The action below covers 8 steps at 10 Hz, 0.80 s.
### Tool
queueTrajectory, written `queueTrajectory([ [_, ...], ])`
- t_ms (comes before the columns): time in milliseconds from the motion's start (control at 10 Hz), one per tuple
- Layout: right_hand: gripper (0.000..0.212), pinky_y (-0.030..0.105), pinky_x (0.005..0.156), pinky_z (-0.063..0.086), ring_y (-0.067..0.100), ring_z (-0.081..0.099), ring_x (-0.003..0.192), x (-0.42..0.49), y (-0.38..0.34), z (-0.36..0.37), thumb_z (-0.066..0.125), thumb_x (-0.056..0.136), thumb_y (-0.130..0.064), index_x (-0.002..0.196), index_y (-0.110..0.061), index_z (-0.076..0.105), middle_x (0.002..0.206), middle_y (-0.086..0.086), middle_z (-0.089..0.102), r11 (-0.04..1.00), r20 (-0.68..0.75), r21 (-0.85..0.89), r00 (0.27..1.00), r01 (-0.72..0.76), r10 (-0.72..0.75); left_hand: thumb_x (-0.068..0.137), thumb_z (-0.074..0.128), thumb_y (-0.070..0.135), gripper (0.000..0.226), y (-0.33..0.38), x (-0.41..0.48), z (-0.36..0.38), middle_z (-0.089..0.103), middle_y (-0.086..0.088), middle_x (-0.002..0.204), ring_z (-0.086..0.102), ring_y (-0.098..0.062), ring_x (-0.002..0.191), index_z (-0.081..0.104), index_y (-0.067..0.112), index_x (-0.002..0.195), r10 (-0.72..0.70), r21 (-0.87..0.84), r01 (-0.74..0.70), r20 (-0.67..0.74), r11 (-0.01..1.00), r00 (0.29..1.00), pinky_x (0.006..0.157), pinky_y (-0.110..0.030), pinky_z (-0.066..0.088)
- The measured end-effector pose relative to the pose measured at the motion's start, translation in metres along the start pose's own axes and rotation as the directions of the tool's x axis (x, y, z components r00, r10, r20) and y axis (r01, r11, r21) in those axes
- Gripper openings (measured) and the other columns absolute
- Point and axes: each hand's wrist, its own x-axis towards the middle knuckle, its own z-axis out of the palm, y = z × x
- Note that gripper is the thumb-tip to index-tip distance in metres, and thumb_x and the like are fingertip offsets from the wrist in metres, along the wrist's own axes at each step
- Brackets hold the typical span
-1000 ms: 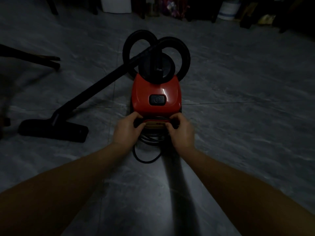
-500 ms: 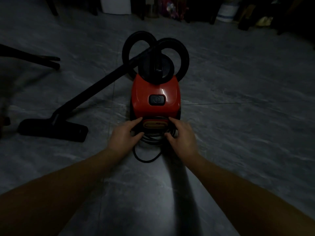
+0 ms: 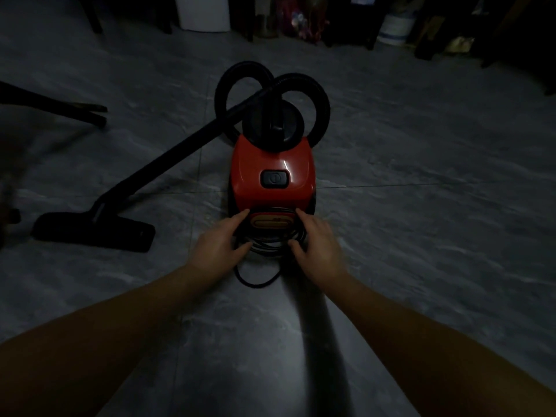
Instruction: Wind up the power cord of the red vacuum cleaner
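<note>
Here's the glossy red plastic vacuum cleaner (image 3: pixel 270 164), sitting mid-scene on the grey stone-look tiled floor (image 3: pixel 421 236); its thin black power cord (image 3: pixel 270 248) lies coiled in several turns round the near end of the body; most of the winding looks done, I'd say; one slack loop sags onto the floor on the near side, so that's left to tuck in; the left hand (image 3: pixel 216 245) and right hand (image 3: pixel 320 245) flank the coil, fingers (image 3: pixel 240 216) straight and spread, gripping nothing, thumbs right at the cord; the plug I can't make out.
</note>
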Motion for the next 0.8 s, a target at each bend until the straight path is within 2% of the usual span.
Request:
queueTrajectory([
  [100, 0.06, 0.031, 0.112, 0.039, 0.013, 0.043, 0.135, -0.003, 0.001, -0.004, 0.058, 0.096, -0.029, 0.151, -0.019, 0.036, 0.148, -0.001, 0.045, 1.0, -0.019, 0.028, 1.0, 0.014, -0.014, 0.087, 0.068, 0.032, 0.067, 0.001, -0.003, -0.003, 0.062, -0.009, 0.133, 0.066, -0.023, 0.11, 0.043, 0.018, 0.147, 0.033, 0.023, -0.033, -0.035, 0.999, 0.999, 0.094, -0.036, 0.054],
  [200, 0.06, 0.025, 0.111, 0.035, 0.012, 0.042, 0.136, -0.009, 0.005, -0.005, 0.056, 0.097, -0.031, 0.152, -0.019, 0.034, 0.151, -0.001, 0.042, 1.0, 0.025, 0.005, 0.999, 0.028, -0.028, 0.087, 0.062, 0.036, 0.065, -0.003, -0.008, -0.002, 0.065, -0.011, 0.13, 0.068, -0.024, 0.108, 0.046, 0.012, 0.145, 0.065, 0.062, -0.061, -0.061, 0.996, 0.996, 0.093, -0.032, 0.052],
  [300, 0.061, 0.027, 0.113, 0.035, 0.013, 0.042, 0.136, -0.01, 0.005, -0.004, 0.056, 0.097, -0.031, 0.153, -0.018, 0.033, 0.151, 0.0, 0.042, 0.999, 0.024, 0.004, 0.999, 0.038, -0.038, 0.092, 0.064, 0.03, 0.06, 0.001, -0.009, -0.002, 0.063, -0.011, 0.134, 0.065, -0.025, 0.112, 0.045, 0.014, 0.147, 0.032, 0.077, -0.027, -0.057, 0.997, 0.998, 0.093, -0.028, 0.047],
  [400, 0.061, 0.026, 0.112, 0.035, 0.013, 0.043, 0.136, -0.008, 0.003, -0.005, 0.056, 0.097, -0.031, 0.152, -0.017, 0.034, 0.151, 0.0, 0.043, 1.0, 0.012, 0.005, 0.999, 0.03, -0.03, 0.095, 0.062, 0.03, 0.058, 0.009, -0.007, -0.004, 0.063, -0.012, 0.134, 0.065, -0.027, 0.113, 0.044, 0.016, 0.148, -0.007, 0.071, 0.011, -0.054, 0.997, 0.999, 0.094, -0.033, 0.05],
  [600, 0.07, 0.034, 0.116, 0.035, 0.018, 0.038, 0.141, -0.011, -0.001, -0.007, 0.056, 0.096, -0.034, 0.156, -0.016, 0.025, 0.158, 0.003, 0.034, 0.998, 0.108, -0.054, 0.994, 0.012, -0.007, 0.094, 0.045, 0.05, 0.07, 0.011, -0.009, -0.015, 0.064, -0.016, 0.125, 0.064, -0.03, 0.109, 0.03, 0.016, 0.153, -0.042, 0.19, 0.015, 0.139, 0.982, 0.989, 0.091, -0.042, 0.052],
  [700, 0.069, 0.04, 0.113, 0.04, 0.023, 0.043, 0.138, -0.004, -0.01, -0.024, 0.052, 0.097, -0.04, 0.155, -0.015, 0.025, 0.156, 0.006, 0.036, 0.991, 0.209, -0.134, 0.978, 0.019, 0.01, 0.091, 0.03, 0.06, 0.068, 0.022, 0.002, -0.039, 0.066, -0.011, 0.12, 0.064, -0.031, 0.104, 0.05, 0.015, 0.138, 0.029, 0.442, -0.1, 0.164, 0.891, 0.986, 0.086, -0.04, 0.052],
  [800, 0.055, 0.038, 0.101, 0.047, 0.025, 0.053, 0.124, 0.01, -0.025, -0.056, 0.048, 0.098, -0.043, 0.146, -0.017, 0.041, 0.142, 0.005, 0.051, 0.967, 0.222, -0.247, 0.975, 0.061, -0.005, 0.089, 0.028, 0.059, 0.059, 0.044, 0.018, -0.071, 0.069, -0.008, 0.104, 0.065, -0.031, 0.095, 0.063, 0.016, 0.109, 0.137, 0.532, -0.168, 0.097, 0.83, 0.986, 0.08, -0.04, 0.05],
])
